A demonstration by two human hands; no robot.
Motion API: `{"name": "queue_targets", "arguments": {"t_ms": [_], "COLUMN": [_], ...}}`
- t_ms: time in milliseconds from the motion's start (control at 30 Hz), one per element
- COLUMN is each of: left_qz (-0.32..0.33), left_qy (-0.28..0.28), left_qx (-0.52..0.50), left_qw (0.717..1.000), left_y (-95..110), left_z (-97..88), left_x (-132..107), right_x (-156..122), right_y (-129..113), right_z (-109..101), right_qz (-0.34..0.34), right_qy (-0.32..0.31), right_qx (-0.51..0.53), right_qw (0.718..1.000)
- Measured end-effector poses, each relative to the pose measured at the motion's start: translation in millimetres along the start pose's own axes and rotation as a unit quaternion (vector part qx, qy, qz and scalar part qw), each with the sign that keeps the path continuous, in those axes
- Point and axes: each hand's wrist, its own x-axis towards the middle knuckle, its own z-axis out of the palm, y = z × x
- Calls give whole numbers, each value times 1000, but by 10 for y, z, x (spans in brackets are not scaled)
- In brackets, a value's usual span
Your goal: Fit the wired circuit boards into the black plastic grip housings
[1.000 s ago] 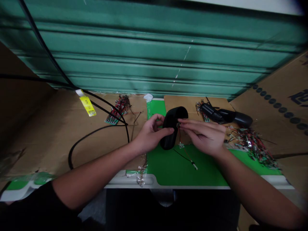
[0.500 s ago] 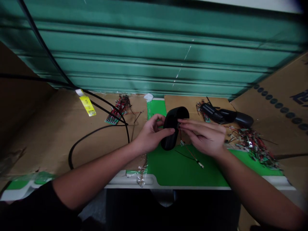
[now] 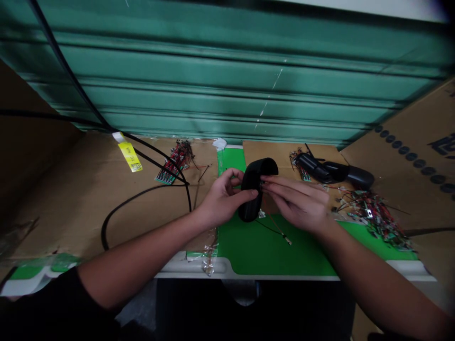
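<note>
My left hand (image 3: pixel 227 194) is closed around a curved, hollow black plastic housing (image 3: pixel 248 211), its thumb on the near rim. The housing stands tilted above the green mat (image 3: pixel 270 255), its hollow side towards the right. My right hand (image 3: pixel 302 201) pinches a small wired part at the housing's opening; the fingertips hide most of it. Thin red and black wires (image 3: pixel 273 222) hang from there, ending in a small light-coloured connector (image 3: pixel 287 240) over the mat.
Wired circuit boards (image 3: pixel 174 163) lie on cardboard at the left, near a black cable (image 3: pixel 106 222) with a yellow tag (image 3: pixel 130 156). More black housings (image 3: pixel 334 171) and a heap of wired boards (image 3: pixel 377 213) are at the right. A green ribbed wall (image 3: pixel 227 71) closes the back.
My right hand has moved slightly left, bringing the wired part closer into the housing. The dangling wires and connector have shifted left with it. My left hand stays nearly still.
</note>
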Motion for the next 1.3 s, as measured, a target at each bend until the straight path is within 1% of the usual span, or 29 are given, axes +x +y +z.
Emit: {"name": "queue_targets", "arguments": {"t_ms": [133,233,300,433,533,633,700,800,933,1033,1167,1233,1300], "left_qz": [2,5,5,1,-3,-6,-2,-5,-13,-8,-7,-9,-11], "left_qy": [-1,-6,-5,-1,-3,-7,-2,18,63,87,105,113,121], "left_qx": [1,-5,-7,2,-1,-25,-35,-22,-23,-18,-6,-3,3], "left_qw": [1000,1000,1000,1000,1000,1000,999,1000,998,996,994,994,993], "left_y": [17,24,25,25,24,19,16,15,1,-23,-56,-68,-78], "left_z": [11,23,27,22,16,15,16,20,39,51,35,23,14], "left_x": [-8,-10,-9,-7,-9,-9,-7,-1,10,25,50,59,65], "right_x": [-3,-11,-10,9,21,2,-31,-77,-65,-2,62,69,67], "right_y": [-22,-18,-15,-21,-27,-23,-13,6,2,-21,-45,-55,-72], "right_z": [-12,-13,-25,-56,-48,-12,15,46,80,90,35,-21,-74], "right_qz": [-9,-35,-50,-55,-72,-57,-38,-18,7,20,70,77,62], "right_qy": [5,10,5,-19,-13,4,1,-29,-78,-72,-34,-45,-85], "right_qx": [-36,-54,-70,-86,-91,-109,-117,-87,-18,41,99,111,125], "right_qw": [999,998,996,995,993,992,992,996,997,996,992,990,987]}}
